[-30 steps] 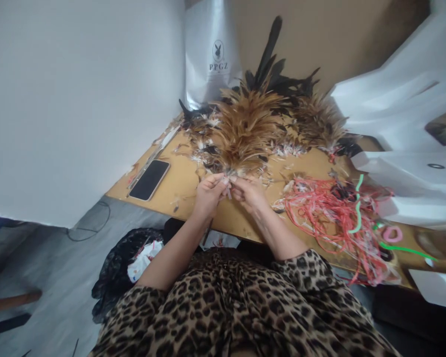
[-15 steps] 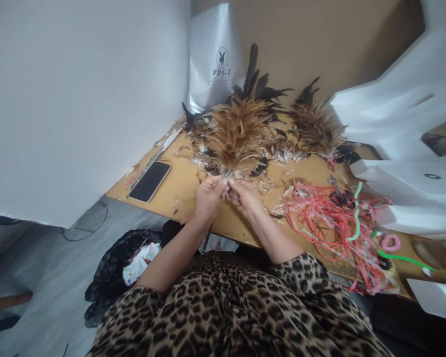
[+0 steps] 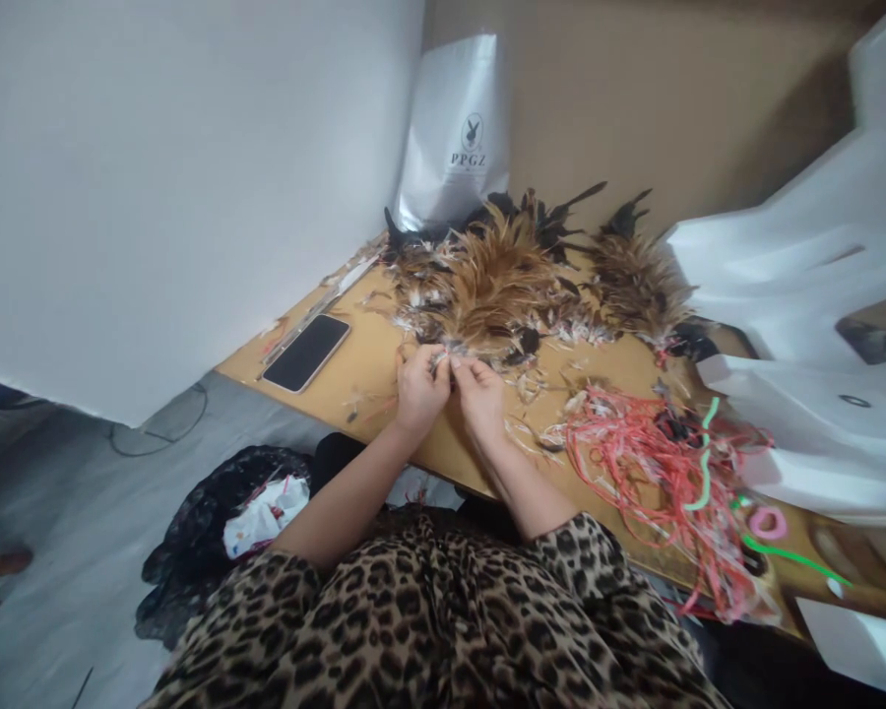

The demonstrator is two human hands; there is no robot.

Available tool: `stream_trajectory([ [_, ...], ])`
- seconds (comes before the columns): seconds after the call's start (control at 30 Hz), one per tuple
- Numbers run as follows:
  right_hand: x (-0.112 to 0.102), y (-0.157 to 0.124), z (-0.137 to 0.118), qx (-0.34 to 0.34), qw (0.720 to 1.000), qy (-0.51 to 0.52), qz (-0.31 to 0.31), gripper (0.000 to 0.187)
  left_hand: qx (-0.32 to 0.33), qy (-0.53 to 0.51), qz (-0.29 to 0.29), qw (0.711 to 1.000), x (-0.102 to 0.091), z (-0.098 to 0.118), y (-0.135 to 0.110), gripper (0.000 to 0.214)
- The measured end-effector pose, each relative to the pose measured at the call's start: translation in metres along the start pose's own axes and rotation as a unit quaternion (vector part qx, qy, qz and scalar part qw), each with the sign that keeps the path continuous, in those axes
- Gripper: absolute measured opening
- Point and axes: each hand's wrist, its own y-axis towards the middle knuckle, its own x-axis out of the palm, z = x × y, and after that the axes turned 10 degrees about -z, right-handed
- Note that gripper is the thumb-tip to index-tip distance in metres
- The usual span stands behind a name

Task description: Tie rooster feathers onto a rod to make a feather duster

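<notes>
My left hand (image 3: pixel 421 387) and my right hand (image 3: pixel 477 391) meet at the near end of a bunch of brown feathers (image 3: pixel 498 276). Both hands are closed, with thumbs and fingers pinching the pale quill ends. The feathers fan out away from me, over the wooden table (image 3: pixel 373 384). Dark feathers (image 3: pixel 561 217) lie behind the bunch, and a second brown feather bunch (image 3: pixel 641 276) rests further right. Loose white and brown feather bits are scattered around. The exact grip of the fingertips is too small to make out.
A phone (image 3: pixel 307 353) lies at the table's left edge. At right is a tangle of red and pink strings (image 3: pixel 650 463). A white bag (image 3: pixel 454 128) stands at the back. White sheets (image 3: pixel 783 266) lean on the right, and a black plastic bag (image 3: pixel 192 551) sits on the floor.
The camera view has shifted slightly. The held feather bunch leans further to the right, and a tall dark feather no longer stands up above it. Both hands stay closed at the quill ends.
</notes>
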Motion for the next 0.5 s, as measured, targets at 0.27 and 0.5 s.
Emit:
stream_trajectory([
  [0.27, -0.007, 0.004, -0.013, 0.052, 0.996, 0.067, 0.014, 0.025, 0.087, 0.087, -0.050, 0.991, -0.002, 0.020, -0.014, 0.031],
  [0.5, -0.017, 0.000, -0.019, 0.111, 0.992, 0.054, -0.001, 0.029, 0.090, 0.085, -0.076, 0.989, -0.005, 0.012, -0.018, 0.028],
])
